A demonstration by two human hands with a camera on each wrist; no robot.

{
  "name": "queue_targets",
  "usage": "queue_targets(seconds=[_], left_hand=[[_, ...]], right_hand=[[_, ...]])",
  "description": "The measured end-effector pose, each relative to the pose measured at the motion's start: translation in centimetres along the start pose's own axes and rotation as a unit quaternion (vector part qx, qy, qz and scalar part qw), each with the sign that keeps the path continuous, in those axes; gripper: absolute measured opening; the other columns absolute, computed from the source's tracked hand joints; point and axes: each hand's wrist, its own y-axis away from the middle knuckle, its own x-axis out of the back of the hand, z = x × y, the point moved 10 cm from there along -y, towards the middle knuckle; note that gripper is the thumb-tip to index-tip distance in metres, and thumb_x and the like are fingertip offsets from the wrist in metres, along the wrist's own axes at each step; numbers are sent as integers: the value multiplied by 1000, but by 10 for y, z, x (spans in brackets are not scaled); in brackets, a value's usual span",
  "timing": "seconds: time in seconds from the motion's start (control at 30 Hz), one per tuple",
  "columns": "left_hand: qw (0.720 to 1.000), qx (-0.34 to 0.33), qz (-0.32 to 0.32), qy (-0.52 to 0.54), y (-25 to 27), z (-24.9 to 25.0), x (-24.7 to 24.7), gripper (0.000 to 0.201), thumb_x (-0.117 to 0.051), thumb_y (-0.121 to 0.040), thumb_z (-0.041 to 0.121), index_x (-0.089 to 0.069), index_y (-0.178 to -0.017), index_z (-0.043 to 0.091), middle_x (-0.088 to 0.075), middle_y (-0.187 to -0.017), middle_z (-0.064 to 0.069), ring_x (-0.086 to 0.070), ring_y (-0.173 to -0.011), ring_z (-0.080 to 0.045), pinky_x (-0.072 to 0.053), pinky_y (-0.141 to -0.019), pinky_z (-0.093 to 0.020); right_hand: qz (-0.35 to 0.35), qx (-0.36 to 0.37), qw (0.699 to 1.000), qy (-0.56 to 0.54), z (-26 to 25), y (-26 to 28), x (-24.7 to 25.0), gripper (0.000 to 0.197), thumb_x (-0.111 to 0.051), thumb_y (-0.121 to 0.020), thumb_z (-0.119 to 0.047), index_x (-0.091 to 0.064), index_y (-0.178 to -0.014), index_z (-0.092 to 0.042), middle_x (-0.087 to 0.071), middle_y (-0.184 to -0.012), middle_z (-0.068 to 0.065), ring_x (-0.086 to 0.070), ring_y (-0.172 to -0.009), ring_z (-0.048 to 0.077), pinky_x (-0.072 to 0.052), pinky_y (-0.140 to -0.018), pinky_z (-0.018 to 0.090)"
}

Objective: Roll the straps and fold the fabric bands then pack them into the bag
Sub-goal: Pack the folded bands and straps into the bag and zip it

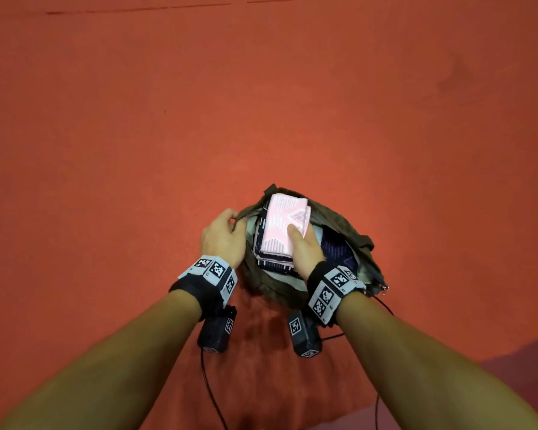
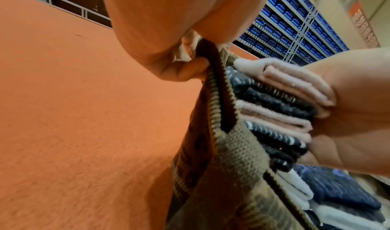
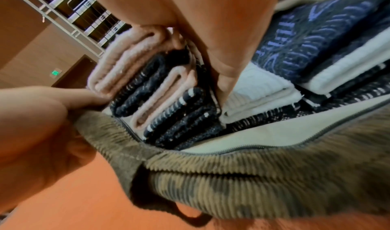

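Observation:
An olive corduroy bag (image 1: 351,231) stands open on the orange floor. My left hand (image 1: 227,231) pinches its left rim (image 2: 219,90) and holds the mouth open. A stack of folded fabric bands (image 1: 281,225), pink on top with dark dotted and pink layers below (image 3: 164,93), sits in the bag's left half. My right hand (image 1: 303,246) grips this stack, thumb on the pink top and fingers (image 2: 337,110) wrapped round its side. More folded bands, white (image 3: 259,91) and navy patterned (image 3: 312,33), lie in the bag's right half. No rolled straps are visible.
Orange carpet (image 1: 261,103) spreads all around the bag. The bag's zipper edge (image 3: 274,146) runs along the near rim, and a zip pull hangs at the right end (image 1: 384,288). Cables trail from both wrist cameras toward me.

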Motion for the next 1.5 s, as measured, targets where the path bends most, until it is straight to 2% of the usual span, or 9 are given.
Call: queue_targets(seconds=[0.13,0.2,0.3,0.5,0.67,0.9,1.1,1.33,1.5], left_hand=[[995,-32,89,-13,13,11,16,31,-54,-98,39,-69,-79,20,-59,-77,8,-53,-72,-18,-34,-62,-30],[996,-5,93,6,13,5,14,31,-53,-99,38,-74,-86,20,-60,-85,8,-54,-79,-18,-33,-68,-28],[999,4,48,-17,8,-1,4,34,-50,-100,43,-74,-93,20,-61,-89,1,-57,-86,-23,-34,-70,-28],[996,-24,-79,22,8,-9,-22,32,-61,-95,36,-64,-125,23,-62,-113,-3,-59,-105,-24,-42,-89,-30],[989,-20,-129,64,12,-20,-33,41,-45,-102,38,-52,-143,34,-58,-140,2,-49,-132,-23,-37,-112,-39],[987,-18,-146,60,21,-36,-24,45,-57,-95,39,-53,-140,38,-62,-131,4,-59,-119,-17,-46,-105,-40],[994,10,-92,56,25,-72,19,43,-56,-99,36,-55,-141,28,-61,-131,3,-61,-114,-15,-48,-103,-37],[990,90,-32,-103,47,-165,98,55,-55,-93,48,-44,-146,37,-53,-144,2,-43,-139,-22,-36,-114,-41],[982,130,19,-136,72,-225,158,52,-52,-97,42,-45,-147,31,-52,-140,2,-44,-135,-22,-34,-112,-37]], right_hand=[[-34,-32,991,129,16,4,-17,62,-40,-105,-45,-23,-158,-18,-44,-152,10,-43,-139,31,-33,-112,33],[-16,-39,976,213,18,3,-21,59,-39,-105,-45,-43,-145,-2,-51,-144,21,-50,-131,37,-41,-106,37],[55,9,953,297,-5,5,-20,54,-45,-102,-45,-63,-115,4,-65,-120,25,-60,-112,41,-48,-88,40],[103,29,934,342,-27,20,-14,52,-46,-100,-50,-60,-112,-2,-65,-119,18,-62,-108,36,-48,-82,38],[94,3,946,309,-10,44,-13,58,-43,-99,-51,-49,-130,-2,-52,-136,19,-54,-121,37,-46,-95,40],[97,125,918,364,-35,99,-41,76,-57,-91,-39,-25,-155,-14,-25,-158,13,-19,-147,30,-23,-119,40],[11,253,895,368,-77,102,-99,64,-51,-96,-40,-33,-154,-20,-37,-151,9,-30,-141,25,-30,-117,40],[-54,349,824,443,-81,116,-172,60,-48,-91,-42,-47,-146,-18,-46,-143,10,-36,-135,27,-37,-111,44],[-135,328,803,480,-64,129,-250,55,-47,-96,-44,-44,-147,-23,-43,-148,7,-32,-139,25,-34,-114,41]])
